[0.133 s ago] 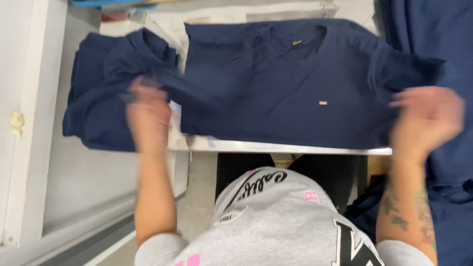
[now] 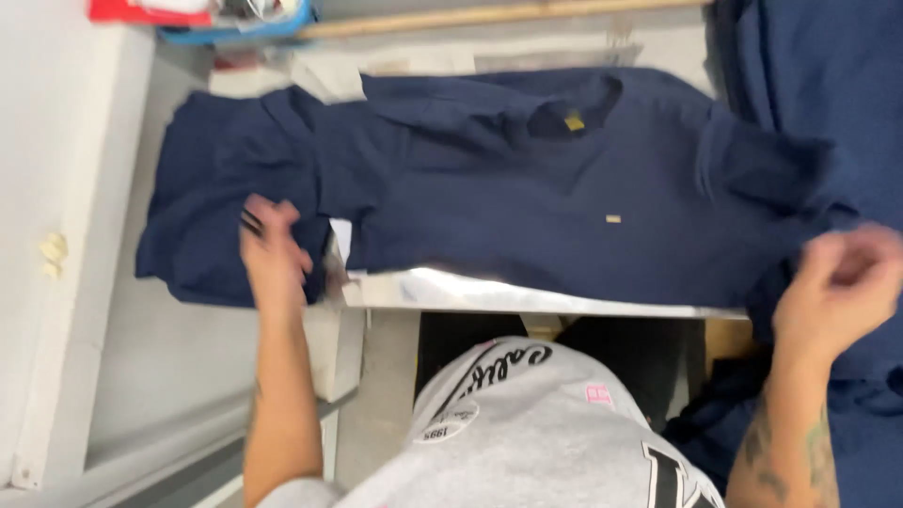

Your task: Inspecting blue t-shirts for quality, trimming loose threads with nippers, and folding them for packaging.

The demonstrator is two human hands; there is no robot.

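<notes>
Navy shirt (image 2: 564,188) lay spread flat, front up, across pale table (image 2: 527,293), collar at far side. Compared with a moment earlier, sat a little farther from body, with left sleeve now dragged out over folded navy pile (image 2: 207,207). Left hand (image 2: 273,254) rested on that sleeve, fingers together. Right hand (image 2: 837,282) curled, pinching right sleeve near hanging navy cloth (image 2: 818,75).

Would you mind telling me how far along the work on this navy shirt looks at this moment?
Done: the navy shirt lies spread front-up across the table, collar away from the person. In hand: the left hand rests on the shirt's left sleeve end, and the right hand pinches the fabric at the right edge. Left: no fold shows yet; both sleeves lie out to the sides.
</notes>
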